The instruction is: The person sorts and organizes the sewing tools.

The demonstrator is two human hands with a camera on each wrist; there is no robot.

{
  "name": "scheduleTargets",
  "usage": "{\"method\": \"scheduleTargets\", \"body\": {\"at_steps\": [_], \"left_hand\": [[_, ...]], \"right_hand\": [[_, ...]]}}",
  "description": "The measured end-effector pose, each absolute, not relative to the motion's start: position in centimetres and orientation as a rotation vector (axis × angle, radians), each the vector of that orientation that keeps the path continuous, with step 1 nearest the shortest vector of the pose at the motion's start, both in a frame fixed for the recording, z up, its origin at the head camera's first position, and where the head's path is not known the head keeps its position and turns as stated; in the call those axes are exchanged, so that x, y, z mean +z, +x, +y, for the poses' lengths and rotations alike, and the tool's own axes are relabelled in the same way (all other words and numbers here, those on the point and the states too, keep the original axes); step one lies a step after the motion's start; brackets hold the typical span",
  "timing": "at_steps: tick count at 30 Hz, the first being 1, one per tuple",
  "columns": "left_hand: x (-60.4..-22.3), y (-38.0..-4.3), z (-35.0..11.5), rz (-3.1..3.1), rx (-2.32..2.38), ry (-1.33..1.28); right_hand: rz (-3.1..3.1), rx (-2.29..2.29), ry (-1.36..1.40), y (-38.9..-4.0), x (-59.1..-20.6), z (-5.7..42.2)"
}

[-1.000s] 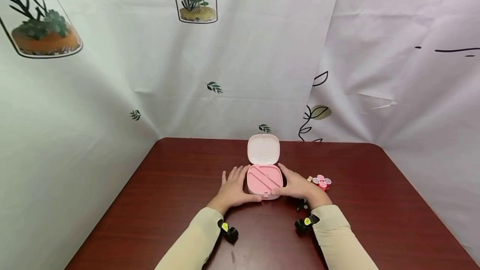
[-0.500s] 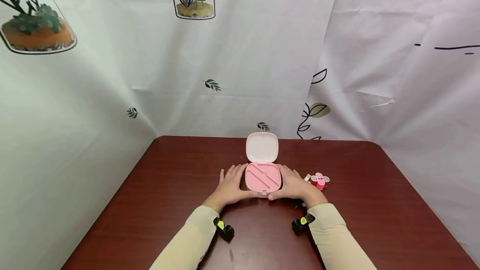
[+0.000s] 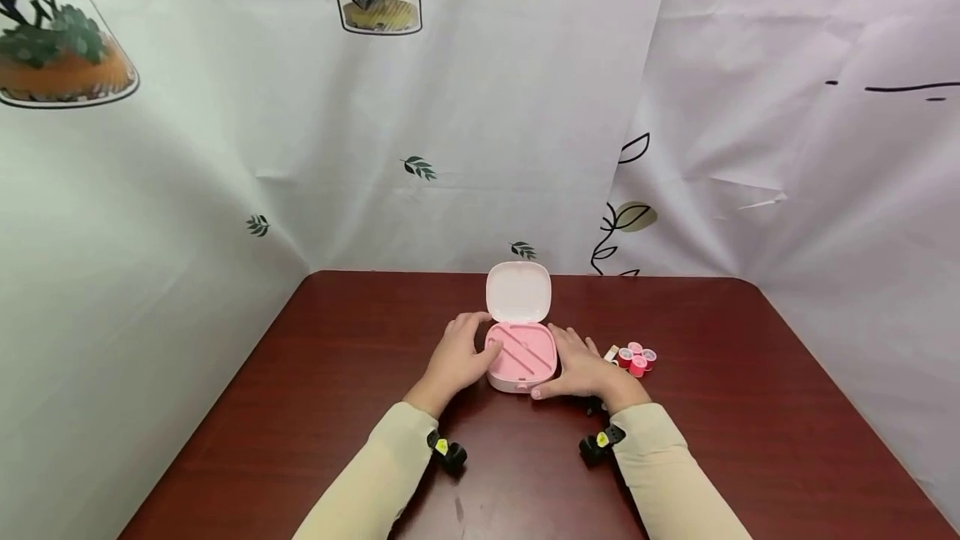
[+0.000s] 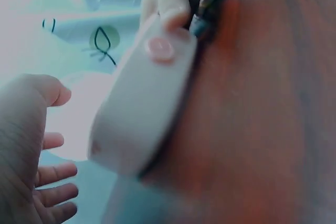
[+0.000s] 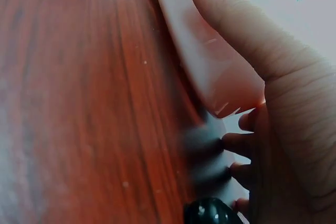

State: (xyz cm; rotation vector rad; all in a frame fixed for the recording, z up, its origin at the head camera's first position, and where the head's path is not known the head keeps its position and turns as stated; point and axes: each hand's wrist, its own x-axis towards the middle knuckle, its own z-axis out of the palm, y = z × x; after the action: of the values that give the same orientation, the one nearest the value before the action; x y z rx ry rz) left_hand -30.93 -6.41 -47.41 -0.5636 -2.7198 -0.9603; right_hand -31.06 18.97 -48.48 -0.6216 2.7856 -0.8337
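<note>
A small white case point(image 3: 510, 385) stands on the table, its hinged lid point(image 3: 518, 292) raised at the back. Inside lies a pink tray point(image 3: 525, 350) with diagonal grooves. My right hand point(image 3: 588, 372) grips the case at its right side, thumb at the front corner and fingers farther back, as the right wrist view shows too. My left hand point(image 3: 453, 363) is at the left side, thumb over the tray's left edge in the head view. In the left wrist view its fingers point(image 4: 58, 174) are spread, with nothing between them and the thumb. A pink button point(image 4: 160, 49) marks the case's front.
Several small red and pink spools point(image 3: 636, 359) stand to the right, beyond my right hand. Small dark items point(image 3: 595, 408) lie partly hidden by the right wrist. The table's back edge runs close behind the lid, against a patterned cloth point(image 3: 465, 107).
My left hand has let go of the case's front left corner, its thumb rising over the tray. My right hand stays on the case. The head view has shifted slightly.
</note>
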Motion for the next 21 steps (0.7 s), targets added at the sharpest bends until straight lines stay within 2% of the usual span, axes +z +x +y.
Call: {"method": "scheduleTargets", "body": {"at_steps": [11, 21], "left_hand": [[-43.5, -32.5, -4.0, -2.889, -0.458, -1.218], [-42.5, -32.4, -1.9, -2.889, -0.141, -1.359]], "right_hand": [[2.776, -0.773, -0.617, -30.9, -47.9, 18.8], [2.790, -0.791, -0.646, -30.8, -48.3, 19.0]]}}
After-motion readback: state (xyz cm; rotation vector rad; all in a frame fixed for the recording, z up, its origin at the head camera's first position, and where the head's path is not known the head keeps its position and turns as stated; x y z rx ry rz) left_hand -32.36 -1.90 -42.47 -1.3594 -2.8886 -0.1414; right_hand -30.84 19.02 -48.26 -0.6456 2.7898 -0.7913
